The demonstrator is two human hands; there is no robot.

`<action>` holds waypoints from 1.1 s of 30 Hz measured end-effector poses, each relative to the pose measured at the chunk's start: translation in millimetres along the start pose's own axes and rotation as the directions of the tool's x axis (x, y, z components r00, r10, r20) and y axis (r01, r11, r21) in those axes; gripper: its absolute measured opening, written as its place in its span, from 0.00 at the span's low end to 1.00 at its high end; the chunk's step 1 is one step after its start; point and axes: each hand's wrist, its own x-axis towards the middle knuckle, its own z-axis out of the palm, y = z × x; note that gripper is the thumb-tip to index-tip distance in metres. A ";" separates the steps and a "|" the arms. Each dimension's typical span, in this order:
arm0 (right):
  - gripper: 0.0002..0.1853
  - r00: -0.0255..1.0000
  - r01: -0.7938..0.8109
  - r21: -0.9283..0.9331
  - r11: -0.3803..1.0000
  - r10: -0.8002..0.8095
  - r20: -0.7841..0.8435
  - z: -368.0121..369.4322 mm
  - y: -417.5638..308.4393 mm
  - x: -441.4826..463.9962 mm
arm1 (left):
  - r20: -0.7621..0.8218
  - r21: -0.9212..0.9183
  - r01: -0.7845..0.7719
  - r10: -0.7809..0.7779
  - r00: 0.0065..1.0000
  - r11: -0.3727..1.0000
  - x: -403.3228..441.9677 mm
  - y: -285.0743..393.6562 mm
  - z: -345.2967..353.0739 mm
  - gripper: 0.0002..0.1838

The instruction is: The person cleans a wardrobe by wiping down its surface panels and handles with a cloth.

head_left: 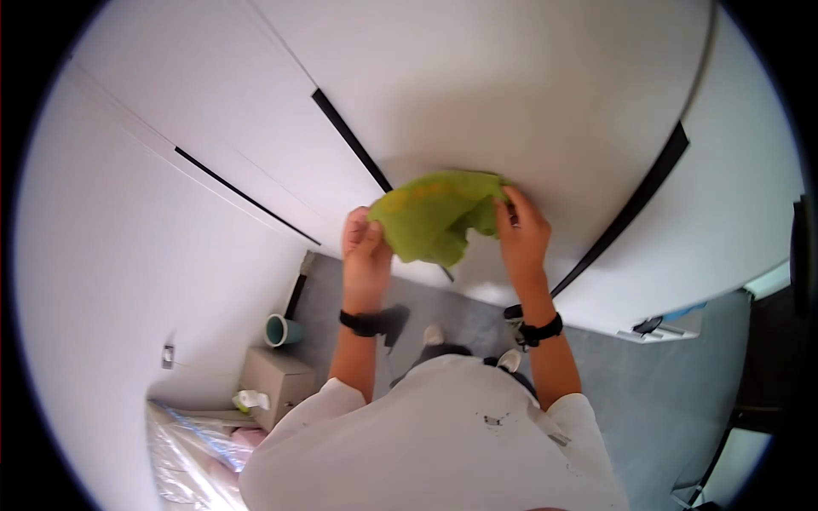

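Note:
A green cloth with a yellowish-orange patch is spread between both hands, in front of a white cabinet door with a long black handle strip. My left hand pinches the cloth at its left edge, fingers closed. At the upper right corner of the cloth, my right hand grips it between thumb and fingers. The lower edge of the cloth hangs loose and uneven. Both wrists wear black bands.
Another black handle strip runs down the cabinet at the right. A teal bin stands on the grey floor at the left, beside a small beige cabinet. Clear plastic sheeting lies at the lower left.

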 end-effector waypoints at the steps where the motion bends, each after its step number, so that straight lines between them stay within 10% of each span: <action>1: 0.11 0.999 0.041 -0.012 0.999 -0.041 0.008 11.0 -15.3 11.9 | -0.045 0.028 -0.076 0.077 0.996 0.997 8.3 14.8 -2.7 0.10; 7: 0.12 0.970 0.193 0.092 0.977 -0.204 0.135 83.8 -91.3 55.9 | 0.040 0.185 -0.364 0.363 0.931 0.913 79.8 51.1 -28.0 0.09; 19: 0.12 0.927 0.372 -0.083 0.925 -0.364 0.092 125.1 -160.5 74.6 | 0.323 0.148 -0.317 0.258 0.911 0.937 129.2 48.7 -52.7 0.12; 33: 0.13 0.973 0.132 -0.103 0.986 -0.149 -0.178 144.5 -165.0 62.9 | 0.226 0.191 -0.334 0.290 0.930 0.923 146.1 103.0 -155.9 0.20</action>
